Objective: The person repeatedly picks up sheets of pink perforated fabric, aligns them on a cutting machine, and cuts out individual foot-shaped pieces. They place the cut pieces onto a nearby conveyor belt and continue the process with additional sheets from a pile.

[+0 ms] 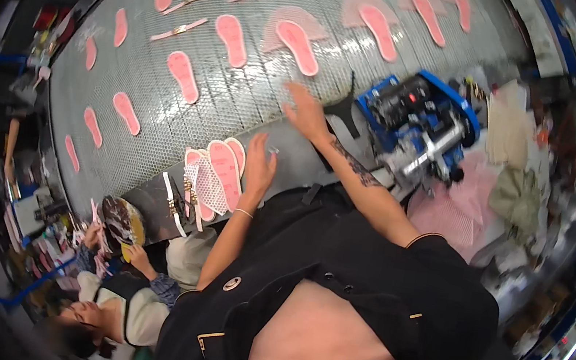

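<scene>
My left hand [259,166] is raised beside a small pile of pink insoles [222,165] on the metal ledge, fingers stretched upward and nothing plainly held. Over the conveyor's near edge reaches my right hand [305,111], its fingers extended and slightly blurred, with nothing seen in it. Beyond it on the belt lies a pink insole [298,47] on a pale pink mesh fan-shaped piece [277,30]. White perforated pieces [224,175] rest on the pile. Straps with gold-coloured trim [172,204] lie to its left.
Several more pink insoles [184,78] and straps [179,30] lie spread across the mesh conveyor belt [155,80]. A blue-framed machine [416,109] stands at the right, near pink fabric [457,204]. At lower left, a co-worker [130,305] holds pieces beside a round, stained disc [121,221].
</scene>
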